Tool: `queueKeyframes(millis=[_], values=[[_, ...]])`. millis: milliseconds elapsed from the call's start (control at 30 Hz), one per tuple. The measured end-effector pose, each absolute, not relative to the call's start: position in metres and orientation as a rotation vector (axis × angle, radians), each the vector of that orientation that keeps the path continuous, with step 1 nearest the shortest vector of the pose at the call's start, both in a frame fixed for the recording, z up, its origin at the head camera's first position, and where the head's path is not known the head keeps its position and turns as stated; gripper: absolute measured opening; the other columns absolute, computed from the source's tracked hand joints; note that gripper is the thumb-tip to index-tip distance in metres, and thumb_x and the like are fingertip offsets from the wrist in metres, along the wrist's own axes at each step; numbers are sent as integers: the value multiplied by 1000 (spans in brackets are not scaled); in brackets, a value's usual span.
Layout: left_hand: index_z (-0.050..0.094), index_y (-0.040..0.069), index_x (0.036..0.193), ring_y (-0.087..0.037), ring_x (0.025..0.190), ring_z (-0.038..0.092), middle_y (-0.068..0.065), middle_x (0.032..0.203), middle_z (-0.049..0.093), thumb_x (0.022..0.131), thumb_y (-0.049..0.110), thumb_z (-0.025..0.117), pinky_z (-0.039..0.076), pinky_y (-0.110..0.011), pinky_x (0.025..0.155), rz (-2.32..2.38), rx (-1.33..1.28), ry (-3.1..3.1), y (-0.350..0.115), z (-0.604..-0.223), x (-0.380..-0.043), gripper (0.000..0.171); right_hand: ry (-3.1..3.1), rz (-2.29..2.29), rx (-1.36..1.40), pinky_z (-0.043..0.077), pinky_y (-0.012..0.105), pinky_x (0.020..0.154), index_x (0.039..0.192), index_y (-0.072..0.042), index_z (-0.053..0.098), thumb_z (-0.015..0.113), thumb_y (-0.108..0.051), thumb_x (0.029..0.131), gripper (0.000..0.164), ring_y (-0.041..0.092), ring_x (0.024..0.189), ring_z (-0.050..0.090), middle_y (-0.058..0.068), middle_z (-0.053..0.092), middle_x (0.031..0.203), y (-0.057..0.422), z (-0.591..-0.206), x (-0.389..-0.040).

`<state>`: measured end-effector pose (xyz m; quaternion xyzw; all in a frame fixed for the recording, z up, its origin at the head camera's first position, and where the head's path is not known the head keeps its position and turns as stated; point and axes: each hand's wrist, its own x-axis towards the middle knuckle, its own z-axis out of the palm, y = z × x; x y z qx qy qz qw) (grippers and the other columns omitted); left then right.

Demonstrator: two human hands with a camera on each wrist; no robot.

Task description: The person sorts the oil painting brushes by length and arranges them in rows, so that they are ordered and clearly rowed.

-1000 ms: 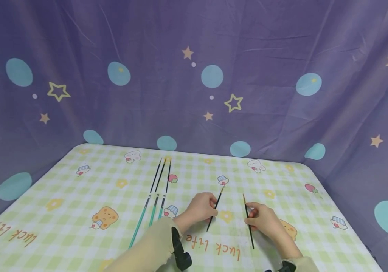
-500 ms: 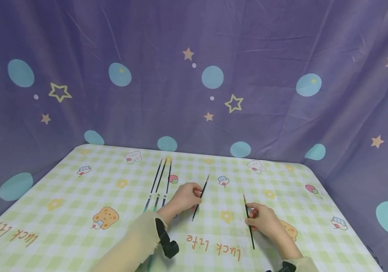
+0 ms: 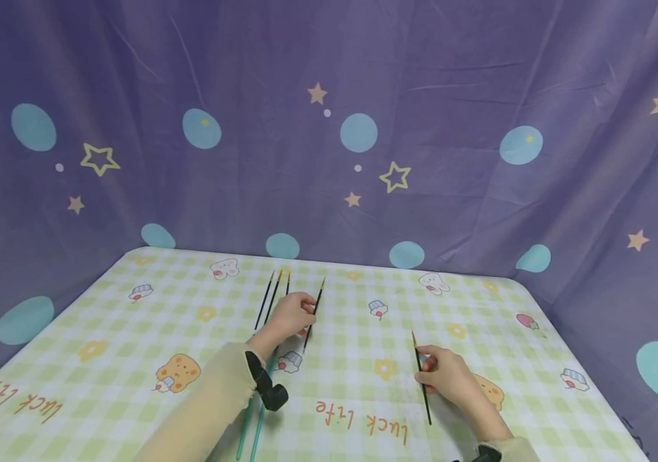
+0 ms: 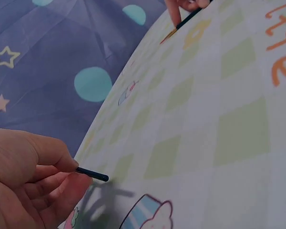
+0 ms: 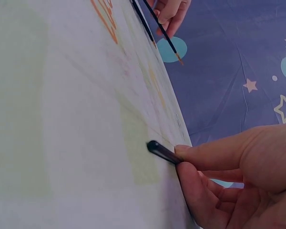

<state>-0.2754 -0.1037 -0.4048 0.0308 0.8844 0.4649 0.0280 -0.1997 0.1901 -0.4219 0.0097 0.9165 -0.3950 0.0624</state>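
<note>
My left hand [image 3: 290, 314] pinches a thin black paintbrush [image 3: 319, 299] between thumb and fingers, its bristle tip pointing to the far side. In the left wrist view the butt of that brush [image 4: 96, 174] pokes out past the thumb, over its shadow on the cloth. Farther right, my right hand [image 3: 447, 372] pinches a second black paintbrush [image 3: 426, 403], tip also away from me. Three black brushes [image 3: 265, 300] lie in a row just left of and behind my left hand. Below them are teal-handled brushes [image 3: 260, 430], partly hidden by the left wrist and sleeve.
A green-and-white checked tablecloth [image 3: 363, 359] with printed cartoons and lettering covers the table. Behind the table's far edge hangs a purple curtain [image 3: 444, 212] with stars and blue dots. A black strap [image 3: 265, 378] with a camera sits on the left wrist.
My left hand has carried its paintbrush leftward and farther away, up beside the row of black brushes. The right hand stays in place with its brush.
</note>
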Motion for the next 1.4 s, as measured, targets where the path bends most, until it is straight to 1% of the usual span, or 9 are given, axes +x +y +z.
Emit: queueKeyframes(millis=[167,300,500,700,767,867,1000,1100,1400], values=[[58,-2,110,-15,57,55,-11,91,57,78,0,60,51,-26,47,1429,53,2764,-111,-407,-285,33,2772,-1181,27,48,25,47,125,0,52,69,-1,74,54,12,52,51,3,51,72,191,-421,-200],[58,-2,112,-14,51,56,-12,94,59,78,2,62,50,-26,47,1362,0,2817,-114,-409,-290,34,2769,-1176,24,48,25,47,125,0,52,69,-1,74,54,13,52,52,3,51,72,192,-421,-200],[57,-1,113,-13,48,55,-13,98,60,80,6,62,49,-25,48,1274,-62,2893,-119,-408,-298,34,2766,-1163,20,47,26,47,125,0,52,69,-2,75,53,13,51,52,2,52,71,192,-421,-199],[57,1,115,-13,46,56,-10,97,62,81,9,61,51,-28,58,1178,-91,2959,-123,-407,-303,36,2767,-1153,11,47,25,47,125,0,52,69,-3,75,53,12,50,52,2,52,71,193,-420,-201],[57,1,116,-13,46,56,-9,93,62,81,10,62,51,-29,61,1161,-100,2963,-124,-407,-303,36,2767,-1149,8,47,26,47,125,1,52,69,-3,75,53,12,51,52,2,52,71,193,-420,-201],[58,0,115,-12,48,56,-9,89,62,81,10,63,51,-29,58,1166,-106,2962,-125,-409,-302,36,2769,-1139,11,48,25,48,124,1,52,69,-2,75,53,12,52,53,2,52,71,192,-420,-200],[59,0,115,-11,50,56,-9,92,63,82,10,63,49,-27,53,1170,-113,2973,-125,-412,-301,35,2764,-1149,17,49,25,48,123,1,53,70,-3,75,52,12,52,53,2,52,71,192,-420,-199],[60,1,113,-11,51,56,-9,93,63,82,10,63,49,-26,53,1161,-104,2990,-125,-412,-300,32,2758,-1161,18,48,25,48,123,2,53,70,-3,75,52,12,51,53,2,53,71,192,-419,-198],[63,3,108,-11,60,56,-4,82,62,83,10,61,50,-32,66,1061,-40,3061,-123,-414,-298,26,2776,-1121,-5,44,25,50,123,1,53,74,-9,71,57,13,51,54,1,54,71,192,-416,-195]])
